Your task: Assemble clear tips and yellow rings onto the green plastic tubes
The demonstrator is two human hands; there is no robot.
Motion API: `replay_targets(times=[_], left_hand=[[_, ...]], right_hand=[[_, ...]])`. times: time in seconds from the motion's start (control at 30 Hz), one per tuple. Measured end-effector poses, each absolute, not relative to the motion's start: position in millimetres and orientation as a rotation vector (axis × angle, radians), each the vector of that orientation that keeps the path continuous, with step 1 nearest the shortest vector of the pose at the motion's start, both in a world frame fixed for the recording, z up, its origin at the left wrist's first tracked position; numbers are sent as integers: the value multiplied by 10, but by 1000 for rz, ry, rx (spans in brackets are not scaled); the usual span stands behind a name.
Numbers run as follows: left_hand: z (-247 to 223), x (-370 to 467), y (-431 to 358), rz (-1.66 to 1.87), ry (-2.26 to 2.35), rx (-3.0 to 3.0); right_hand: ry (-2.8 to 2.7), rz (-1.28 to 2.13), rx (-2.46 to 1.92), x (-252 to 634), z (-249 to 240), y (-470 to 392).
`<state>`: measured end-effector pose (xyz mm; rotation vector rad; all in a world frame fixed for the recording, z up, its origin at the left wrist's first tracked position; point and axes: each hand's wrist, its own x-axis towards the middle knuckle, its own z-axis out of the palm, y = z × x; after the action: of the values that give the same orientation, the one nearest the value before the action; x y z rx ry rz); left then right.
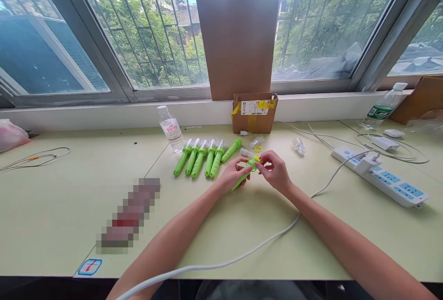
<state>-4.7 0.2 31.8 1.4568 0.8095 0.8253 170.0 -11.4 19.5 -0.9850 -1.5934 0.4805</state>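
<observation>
Green tube (239, 183) sat over the tabletop (263, 235), between both hands; I saw the left hand (231, 175) pinching its body, the right hand (277, 171) pinching its yellow-ringed end; five clear-topped tubes (200, 160) lay leftward; cardboard box (254, 126) stood behind.

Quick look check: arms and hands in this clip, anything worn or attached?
Left hand and right hand are ungloved, five-fingered. Forearms bare; no sleeves, watch or bracelet visible, no markings seen. A white cable crosses the left forearm; can't tell whether it's attached.
</observation>
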Motion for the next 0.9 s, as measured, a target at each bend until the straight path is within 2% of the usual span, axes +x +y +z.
replay_targets(times=[0.47, 0.9], left_hand=[[356, -95, 23, 764, 783, 1359], [331, -111, 44, 773, 786, 1263]], right_hand=[[-1620, 515, -925, 1646, 271, -138], [-1574, 739, -863, 1683, 209, -124]])
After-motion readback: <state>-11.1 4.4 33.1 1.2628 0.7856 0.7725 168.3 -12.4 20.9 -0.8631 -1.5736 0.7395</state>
